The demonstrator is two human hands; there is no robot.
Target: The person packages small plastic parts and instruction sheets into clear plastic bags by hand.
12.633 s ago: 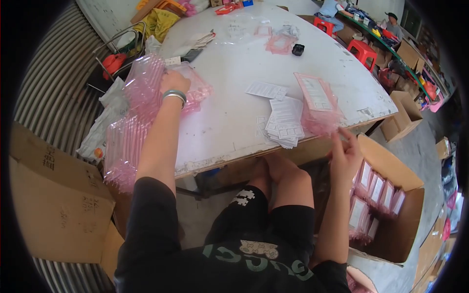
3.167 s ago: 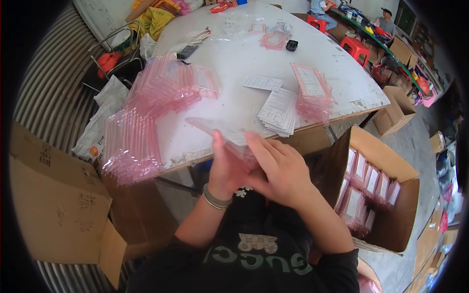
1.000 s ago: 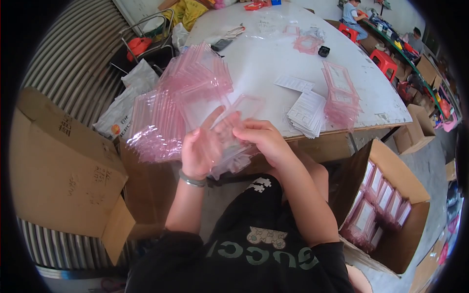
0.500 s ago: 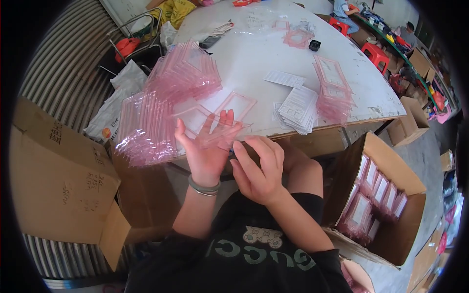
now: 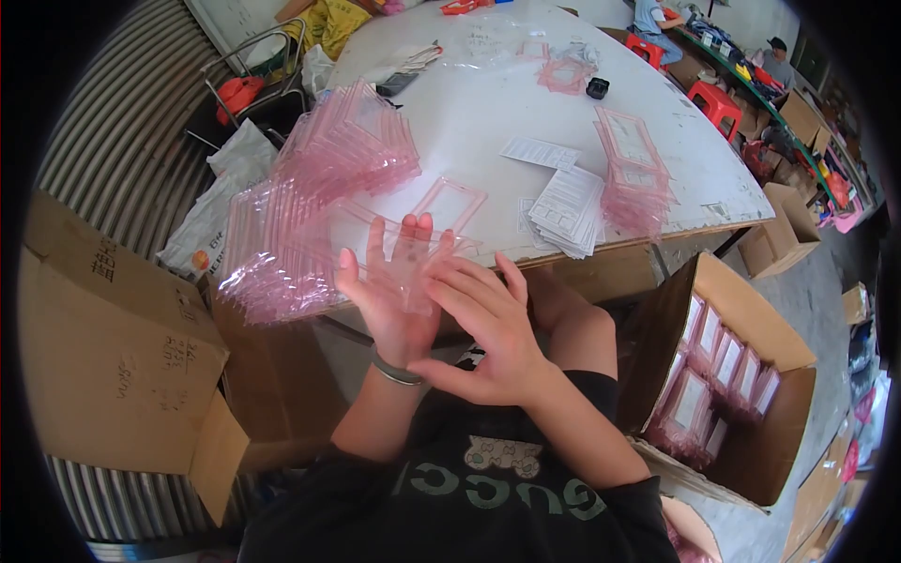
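A clear pink-edged plastic sleeve (image 5: 405,272) lies across the palm of my left hand (image 5: 394,305), whose fingers are spread and point up. My right hand (image 5: 493,328) rests its fingertips on the sleeve's right side, fingers stretched and thumb apart. Behind my left hand, large piles of pink-edged sleeves (image 5: 282,225) overlap on the left of the white table (image 5: 469,113). A single sleeve (image 5: 450,204) lies flat just beyond my fingers. Printed white cards (image 5: 566,206) are stacked to the right, beside another pile of sleeves (image 5: 633,169).
An open carton (image 5: 741,394) with filled pink packs stands at the lower right. Cardboard (image 5: 113,347) is at the left. A small black object (image 5: 597,88) sits on the table. Two people (image 5: 657,23) are at a far bench, near red stools (image 5: 715,108).
My right hand has opened from curled fingers and now lies against the sleeve. The sleeve has tilted more upright over my left palm. The view has shifted slightly.
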